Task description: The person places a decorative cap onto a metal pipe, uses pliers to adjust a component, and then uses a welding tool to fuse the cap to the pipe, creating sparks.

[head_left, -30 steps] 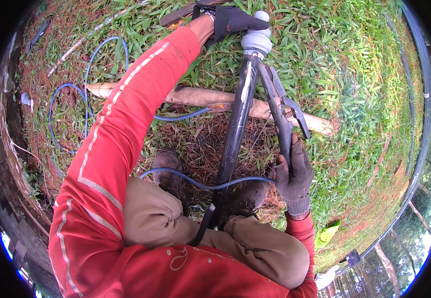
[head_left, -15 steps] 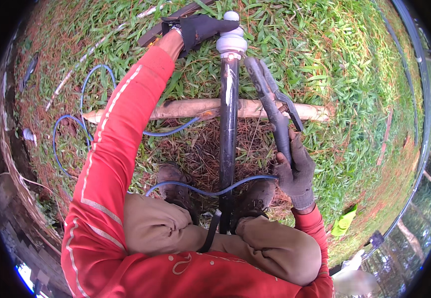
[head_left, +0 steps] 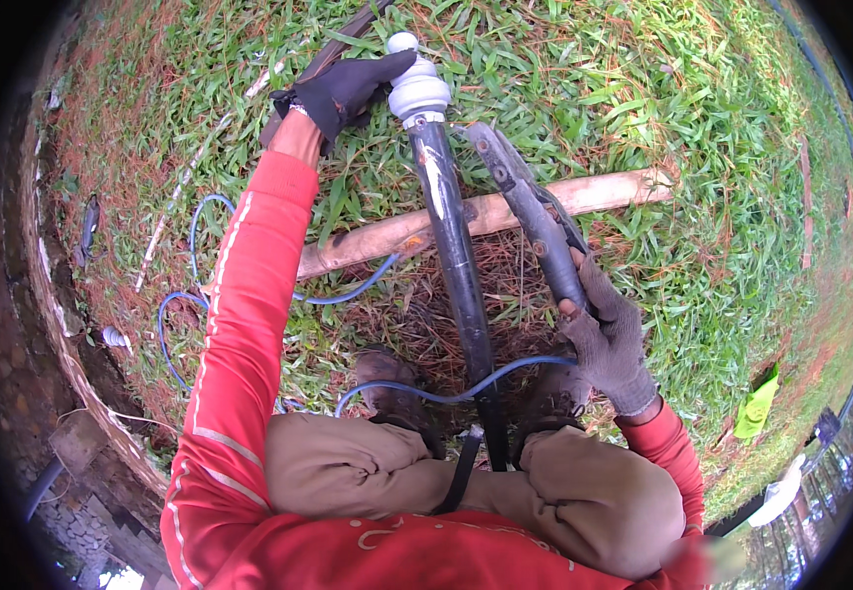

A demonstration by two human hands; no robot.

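Note:
My left hand [head_left: 348, 93], in a dark glove, reaches to the far end of a black metal post [head_left: 451, 236] and grips its white rounded finial [head_left: 419, 90]. The post runs from there back between my boots, over a wooden pole [head_left: 599, 194] lying crosswise. In a grey-brown glove with bare fingertips, my right hand [head_left: 606, 329] is wrapped round the handle of a black electrode holder [head_left: 535, 221]. The tool's jaw end points up beside the finial, a small gap from the post. A blue cable [head_left: 456, 395] runs to my right hand. Whether the jaws hold a rod, I cannot tell.
Loops of blue cable lie on the grass at left. A dark wooden plank [head_left: 343, 44] is beyond my left hand, a thin pale stick [head_left: 185, 187] left of it. My boots [head_left: 392, 379] flank the post. A yellow-green scrap [head_left: 756, 405] lies at right, a stone edge [head_left: 62, 305] far left.
The whole view has turned a little, so the post and wooden pole appear tilted. Both hands keep their grips, and the electrode holder stays close beside the post.

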